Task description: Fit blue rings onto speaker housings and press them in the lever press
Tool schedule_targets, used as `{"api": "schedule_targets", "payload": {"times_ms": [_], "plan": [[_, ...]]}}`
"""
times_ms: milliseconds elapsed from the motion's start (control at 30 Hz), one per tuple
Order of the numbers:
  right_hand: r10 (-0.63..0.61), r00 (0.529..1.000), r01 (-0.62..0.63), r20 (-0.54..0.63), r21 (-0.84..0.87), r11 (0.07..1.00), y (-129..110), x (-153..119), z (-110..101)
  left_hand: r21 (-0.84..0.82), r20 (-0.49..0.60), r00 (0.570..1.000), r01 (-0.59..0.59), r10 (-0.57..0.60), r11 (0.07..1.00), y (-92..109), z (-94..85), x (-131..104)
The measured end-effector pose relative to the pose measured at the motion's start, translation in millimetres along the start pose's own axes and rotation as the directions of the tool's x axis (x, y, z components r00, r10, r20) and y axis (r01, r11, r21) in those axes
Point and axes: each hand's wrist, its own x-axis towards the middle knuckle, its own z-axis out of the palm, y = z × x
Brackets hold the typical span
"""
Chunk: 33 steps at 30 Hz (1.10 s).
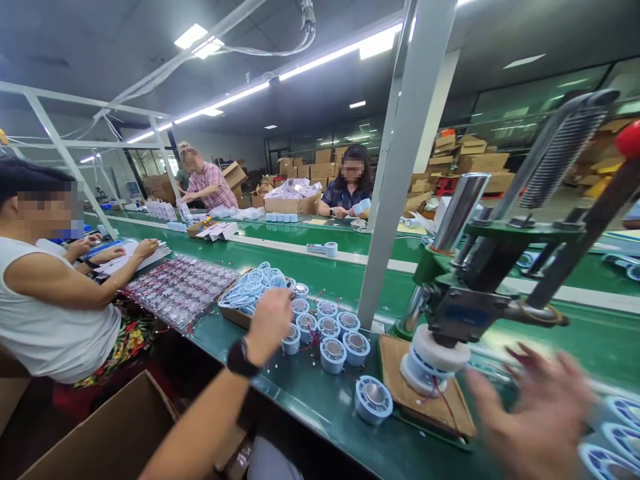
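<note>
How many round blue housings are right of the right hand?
3 visible: an upper housing, a middle housing just below it, and a lowest housing in the bottom corner. More may be hidden behind the right hand or out of frame.

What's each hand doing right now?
Left hand: beside the blue rings; grip hidden, can't tell.
Right hand: open, fingers spread, near the press.

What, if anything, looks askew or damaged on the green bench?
No damage is visible. Slightly odd: one round blue housing sits apart from the others, near the brown tray, and red wires trail loosely among those.
</note>
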Motion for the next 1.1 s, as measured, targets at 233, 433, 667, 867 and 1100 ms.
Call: {"api": "schedule_targets", "payload": {"times_ms": [233,433,667,867,1100], "plan": [[0.239,0.964,-0.245,0.113,0.045,0.968,1.0,-39.7,31.7,0.181,0.139,0.976,0.142,-0.168,0.973,-107.7,-19.9,56.5],[-0.13,0.988,0.1,-0.082,-0.301,0.948,11.5,-31.4,15.1,0.132,0.107,0.982,0.138,-0.153,0.982,-98.8,-21.9,59.9],[-0.221,0.927,0.374,0.302,-0.735,0.566,46.9,-29.1,-35.4,-0.3,0.376,0.852,-0.261,0.366,0.917,-15.9,0.6,-36.2],[-0.371,0.913,0.397,0.171,-0.586,0.707,9.2,-65.8,-33.8,-0.339,0.339,0.863,-0.26,0.375,0.904,31.6,61.7,-128.3],[-0.385,0.792,0.534,0.473,-0.233,0.813,-39.6,-125.1,31.2,-0.303,0.245,0.948,-0.123,0.202,0.945,31.7,79.4,-136.3]]}}
